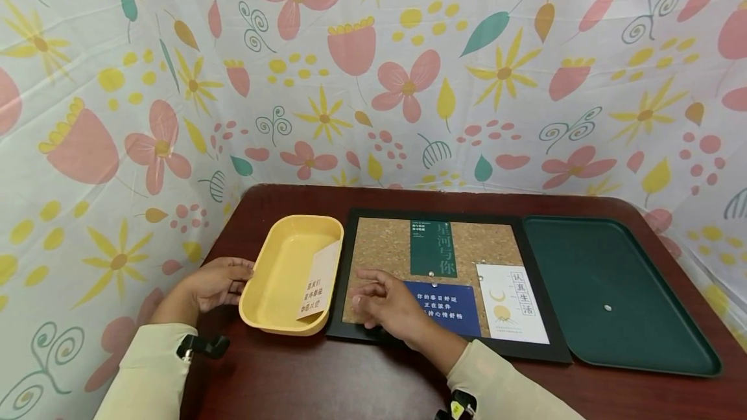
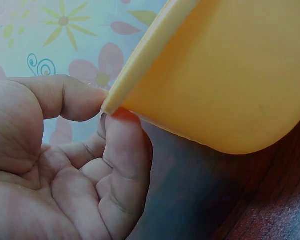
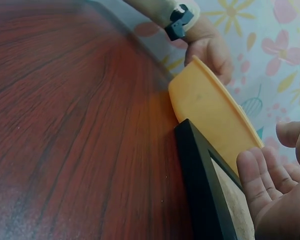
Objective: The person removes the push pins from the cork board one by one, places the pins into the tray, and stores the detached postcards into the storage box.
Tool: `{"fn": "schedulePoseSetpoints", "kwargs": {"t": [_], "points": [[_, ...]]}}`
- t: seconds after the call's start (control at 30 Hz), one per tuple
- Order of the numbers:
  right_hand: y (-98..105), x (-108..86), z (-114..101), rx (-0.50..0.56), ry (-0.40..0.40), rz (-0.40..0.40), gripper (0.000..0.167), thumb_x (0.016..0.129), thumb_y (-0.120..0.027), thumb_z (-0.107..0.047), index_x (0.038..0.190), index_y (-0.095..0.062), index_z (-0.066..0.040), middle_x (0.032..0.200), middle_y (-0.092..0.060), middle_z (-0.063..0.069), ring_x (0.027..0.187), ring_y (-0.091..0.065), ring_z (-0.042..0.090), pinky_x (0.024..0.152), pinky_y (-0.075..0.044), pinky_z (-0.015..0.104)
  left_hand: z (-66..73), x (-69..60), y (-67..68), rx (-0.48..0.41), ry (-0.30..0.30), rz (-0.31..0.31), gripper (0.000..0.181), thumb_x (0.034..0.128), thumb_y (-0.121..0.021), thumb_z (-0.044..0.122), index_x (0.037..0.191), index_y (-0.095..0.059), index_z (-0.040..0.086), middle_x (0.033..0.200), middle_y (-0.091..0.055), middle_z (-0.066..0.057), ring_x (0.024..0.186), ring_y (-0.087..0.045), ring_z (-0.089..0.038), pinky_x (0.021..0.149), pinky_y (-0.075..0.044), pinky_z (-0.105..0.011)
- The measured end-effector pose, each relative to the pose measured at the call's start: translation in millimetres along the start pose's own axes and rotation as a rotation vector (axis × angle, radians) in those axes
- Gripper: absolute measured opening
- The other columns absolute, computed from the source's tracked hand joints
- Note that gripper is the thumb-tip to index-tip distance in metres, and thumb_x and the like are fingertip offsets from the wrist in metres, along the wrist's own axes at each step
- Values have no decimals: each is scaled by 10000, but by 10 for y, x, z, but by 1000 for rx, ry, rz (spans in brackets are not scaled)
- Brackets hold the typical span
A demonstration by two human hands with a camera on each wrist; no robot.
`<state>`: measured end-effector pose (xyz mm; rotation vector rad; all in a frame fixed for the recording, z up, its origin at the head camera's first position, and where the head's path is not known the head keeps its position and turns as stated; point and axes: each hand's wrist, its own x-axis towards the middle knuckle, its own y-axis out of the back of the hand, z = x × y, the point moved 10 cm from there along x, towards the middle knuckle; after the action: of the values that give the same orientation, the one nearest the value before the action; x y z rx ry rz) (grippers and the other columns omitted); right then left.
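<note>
My left hand (image 1: 217, 282) pinches the left rim of a yellow plastic basin (image 1: 274, 277) between thumb and fingers; the left wrist view shows the grip on the rim (image 2: 121, 92) closely. Inside the basin a beige card (image 1: 321, 277) with printed characters leans against the right wall. Over the left part of a black-framed cork board (image 1: 379, 245), my right hand (image 1: 388, 303) hovers with loosely bent fingers and nothing in them. On the board are a green card (image 1: 432, 248), a blue card (image 1: 446, 308) partly behind the right forearm, and a white card (image 1: 513, 303), with small pins at their edges.
To the board's right lies a dark green tray (image 1: 618, 277) holding one small shiny pin (image 1: 607, 308). Everything stands on a dark red wooden table (image 1: 280, 374). A flower-patterned cloth (image 1: 373, 115) hangs behind the table and along its sides.
</note>
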<state>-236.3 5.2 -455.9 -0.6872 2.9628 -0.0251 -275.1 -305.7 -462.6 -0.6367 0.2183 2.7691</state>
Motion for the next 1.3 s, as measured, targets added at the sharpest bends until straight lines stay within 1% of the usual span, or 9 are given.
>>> {"fn": "schedulePoseSetpoints", "kwargs": {"t": [0.2,0.33,0.53,0.63,0.73,0.87,1.03,1.17,1.3], "points": [[34,-26,3,-14,2,-4,554,1017,-666,-141,1510,-448,-13,1277,-637,228,1017,-698,328,717,-593,433,-25,21,0,9,-6,15,271,1053,-513,104,1252,-547,-77,967,-708,-91,844,-705,-206,709,-610,-365],[59,-33,13,-28,6,-5,550,1016,-669,-148,1506,-459,-12,1280,-636,237,1019,-693,360,717,-593,432,-24,21,0,26,-24,24,275,1056,-502,111,1248,-548,-81,967,-709,-91,850,-707,-211,718,-608,-377],[87,-27,42,-37,8,-4,548,1004,-687,-149,1482,-475,16,1266,-645,245,1006,-697,371,698,-589,405,-29,12,-16,22,-51,7,265,1064,-500,133,1234,-552,-65,969,-708,-85,862,-707,-211,730,-606,-384],[101,-29,45,-47,14,1,540,1000,-689,-137,1468,-478,32,1254,-647,253,983,-700,353,684,-584,391,-30,6,-20,21,-58,4,272,1079,-498,174,1217,-556,-54,960,-696,-80,856,-698,-208,729,-602,-386],[119,-40,33,-66,22,8,533,995,-691,-129,1456,-485,42,1245,-648,257,970,-697,344,674,-580,379,-26,-4,-15,50,-55,26,342,1096,-492,250,1224,-546,-62,957,-684,-87,853,-690,-221,735,-594,-395],[157,-58,17,-94,26,17,516,994,-694,-138,1440,-504,40,1218,-658,236,951,-694,341,665,-575,372,-8,-14,54,121,-38,141,491,1095,-493,384,1280,-510,-70,987,-670,-110,830,-685,-231,727,-585,-394],[218,-93,31,-118,20,25,503,1000,-691,-148,1439,-514,21,1170,-674,198,903,-688,327,652,-567,365,98,-74,198,196,-59,347,664,1069,-484,502,1372,-436,-87,1172,-558,-187,843,-640,-240,734,-572,-365],[280,-126,35,-132,22,35,492,1003,-683,-135,1440,-516,17,1161,-678,198,892,-688,320,646,-568,371,222,-160,248,270,-94,464,675,1059,-466,533,1366,-436,-67,1278,-493,-261,963,-608,-335,803,-547,-408],[365,-141,24,-160,26,53,477,1001,-687,-138,1424,-532,18,1142,-691,187,899,-694,315,641,-575,379,397,-254,213,381,-167,557,578,1059,-490,499,1279,-500,-35,1186,-535,-236,961,-564,-337,797,-487,-408]]}}
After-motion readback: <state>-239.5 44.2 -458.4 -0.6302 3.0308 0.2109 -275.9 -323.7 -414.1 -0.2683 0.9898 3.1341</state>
